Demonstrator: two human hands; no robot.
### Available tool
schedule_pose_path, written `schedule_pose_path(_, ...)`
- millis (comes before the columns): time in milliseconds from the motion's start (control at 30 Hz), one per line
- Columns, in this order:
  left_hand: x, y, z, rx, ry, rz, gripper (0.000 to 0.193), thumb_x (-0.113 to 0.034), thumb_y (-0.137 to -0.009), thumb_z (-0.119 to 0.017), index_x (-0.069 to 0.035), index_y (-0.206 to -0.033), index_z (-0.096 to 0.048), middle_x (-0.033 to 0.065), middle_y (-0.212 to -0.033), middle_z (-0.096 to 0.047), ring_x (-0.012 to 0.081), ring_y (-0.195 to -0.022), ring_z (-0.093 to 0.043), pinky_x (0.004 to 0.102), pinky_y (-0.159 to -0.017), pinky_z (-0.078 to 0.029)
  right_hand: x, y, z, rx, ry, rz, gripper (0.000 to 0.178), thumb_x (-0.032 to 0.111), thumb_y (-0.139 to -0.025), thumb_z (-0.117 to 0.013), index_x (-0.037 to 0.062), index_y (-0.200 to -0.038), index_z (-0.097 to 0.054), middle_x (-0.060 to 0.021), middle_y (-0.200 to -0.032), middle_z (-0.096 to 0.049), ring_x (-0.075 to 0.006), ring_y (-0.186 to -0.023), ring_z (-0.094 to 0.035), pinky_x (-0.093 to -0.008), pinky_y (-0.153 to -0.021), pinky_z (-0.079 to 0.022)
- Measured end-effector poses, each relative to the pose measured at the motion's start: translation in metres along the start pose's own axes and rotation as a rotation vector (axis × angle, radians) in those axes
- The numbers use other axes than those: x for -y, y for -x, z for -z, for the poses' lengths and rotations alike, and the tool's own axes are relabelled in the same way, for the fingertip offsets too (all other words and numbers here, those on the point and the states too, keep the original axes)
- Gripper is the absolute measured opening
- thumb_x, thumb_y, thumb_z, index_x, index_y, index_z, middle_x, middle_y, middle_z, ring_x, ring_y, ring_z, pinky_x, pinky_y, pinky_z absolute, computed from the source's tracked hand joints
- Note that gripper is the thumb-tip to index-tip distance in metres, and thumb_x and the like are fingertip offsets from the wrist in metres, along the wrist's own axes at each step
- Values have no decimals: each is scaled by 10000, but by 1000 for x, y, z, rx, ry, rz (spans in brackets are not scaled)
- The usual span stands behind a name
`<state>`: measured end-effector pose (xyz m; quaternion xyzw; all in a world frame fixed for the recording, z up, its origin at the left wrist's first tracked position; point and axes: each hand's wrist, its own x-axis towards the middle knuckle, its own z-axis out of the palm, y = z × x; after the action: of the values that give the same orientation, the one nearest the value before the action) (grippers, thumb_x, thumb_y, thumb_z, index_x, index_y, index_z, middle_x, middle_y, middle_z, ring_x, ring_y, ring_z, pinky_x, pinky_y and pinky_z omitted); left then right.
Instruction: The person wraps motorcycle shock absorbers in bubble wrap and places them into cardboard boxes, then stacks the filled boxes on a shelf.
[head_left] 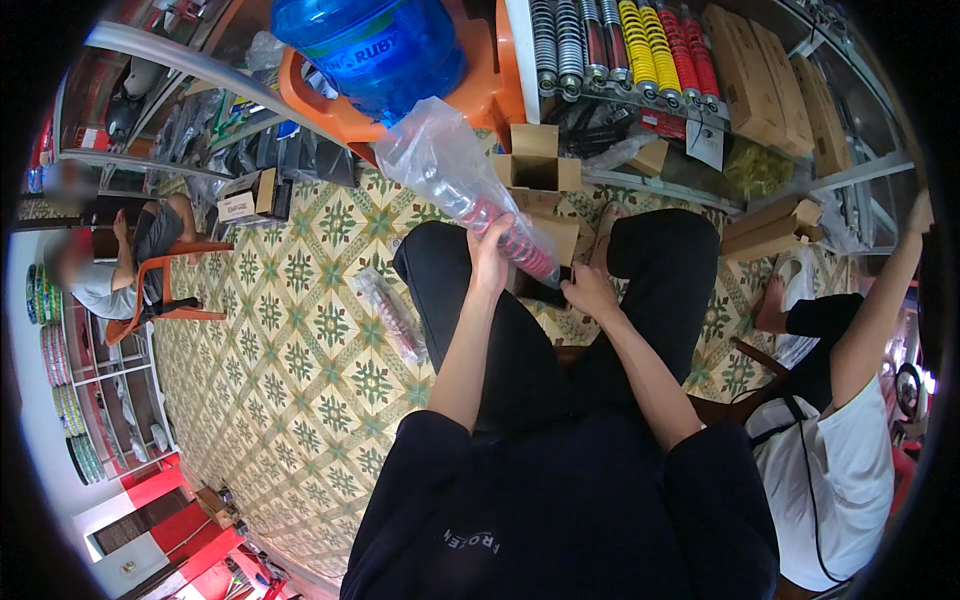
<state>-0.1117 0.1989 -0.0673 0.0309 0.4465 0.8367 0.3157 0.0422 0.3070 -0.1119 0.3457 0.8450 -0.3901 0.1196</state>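
Observation:
My left hand (pixel 488 256) is closed around a motorcycle shock absorber (pixel 505 232) with a red coil spring, wrapped in a clear plastic bag (pixel 428 150). It slants across my lap, with the loose bag end pointing up and left. My right hand (pixel 592 292) is closed beside the shock's lower end, its fingertips pinched at a small dark piece or edge that I cannot make out. Below the shock, between my knees, shows part of an open cardboard box (pixel 560 238). A second bagged shock absorber (pixel 392 318) lies on the tiled floor left of my leg.
Ahead stand an open cardboard box (pixel 535 172) and an orange chair (pixel 490 85) bearing a blue water jug (pixel 375 50). Shelves hold several coloured shocks (pixel 648 45). A person in white (pixel 835 470) sits close on my right; another person (pixel 110 290) sits far left.

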Motion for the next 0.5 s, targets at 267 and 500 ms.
schedule_pose_path(267,17,-3,7,52,-305,-35,237,-11,-758,-723,-40,-959,-600,14,-894,-617,109,-807,-594,280,-725,-483,-1,-3,-2,-47,26,-82,352,283,-804,-561,-4,-1005,-585,-278,-931,-646,-433,-927,-622,-526,-822,-479)
schedule_pose_path(500,24,7,-1,115,-555,-16,236,-67,-743,-772,-36,-900,-598,13,-865,-622,105,-782,-589,277,-693,-483,7,3,9,-132,-156,-97,342,227,-807,-556,-67,-978,-589,-305,-883,-631,-463,-920,-597,-508,-833,-461)
